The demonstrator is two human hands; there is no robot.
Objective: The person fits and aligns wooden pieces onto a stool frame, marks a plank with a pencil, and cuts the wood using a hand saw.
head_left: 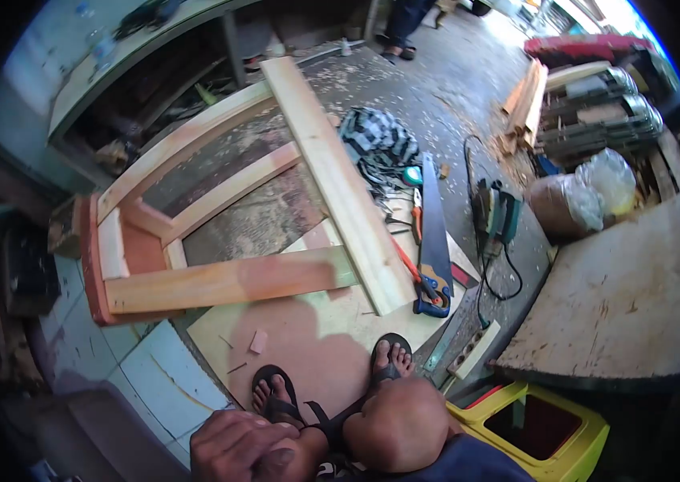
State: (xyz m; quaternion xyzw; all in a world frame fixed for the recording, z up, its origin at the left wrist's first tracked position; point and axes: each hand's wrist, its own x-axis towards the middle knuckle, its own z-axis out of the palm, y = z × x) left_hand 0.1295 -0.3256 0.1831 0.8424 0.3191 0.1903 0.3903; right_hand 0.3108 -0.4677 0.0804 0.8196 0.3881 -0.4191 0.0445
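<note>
My left hand (240, 446) is at the bottom edge, beside my left knee, with its fingers curled; what it holds, if anything, is hidden. My right hand is out of view. Ahead of my feet lies a wooden frame (228, 281) of pale planks, joined to a reddish-brown end piece (95, 265). A long loose-looking plank (340, 185) lies across its far right ends. To the right are a hand saw (434, 217) with a blue handle, orange-handled pliers (417, 213) and a green tape measure (412, 176).
A checkered cloth (376, 140), a corded power tool (494, 213) and a power strip (475, 349) lie on the floor. A yellow stool or bin (589, 434) stands at the lower right, below a wooden board (605, 297). A person's legs (406, 24) show at the top.
</note>
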